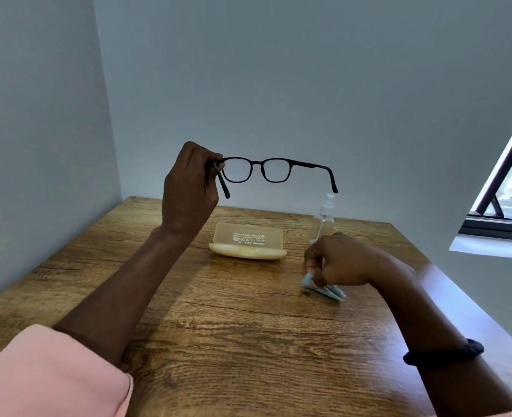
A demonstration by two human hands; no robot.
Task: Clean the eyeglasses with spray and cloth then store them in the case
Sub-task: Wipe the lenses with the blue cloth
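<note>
A wooden table (218,326) stands in a corner of plain pale walls, with a window (507,188) on the right side.

The left hand (188,188) is raised well above the table, its fingers curled tightly round one end of the black eyeglasses (259,164), where the temple meets the frame. The eyeglasses hang in the air with both temples unfolded and pointing toward the person, the lenses facing the far wall. The other temple juts free to the right, its tip above the spray bottle.

The right hand (342,260) is low, near the table's right edge, with its fingertips pinching one end of a folded light blue cloth (333,291). The rest of the cloth lies on the wood under the hand.

Just behind that hand stands a clear spray bottle (324,216), upright, with a white nozzle. To its left, toward the middle of the far edge, is the yellowish translucent case (248,242), lying open with its lid tipped up and printed lettering on it.

A pink sleeve (53,374) covers the left upper arm, and a dark band (444,353) circles the right forearm.
</note>
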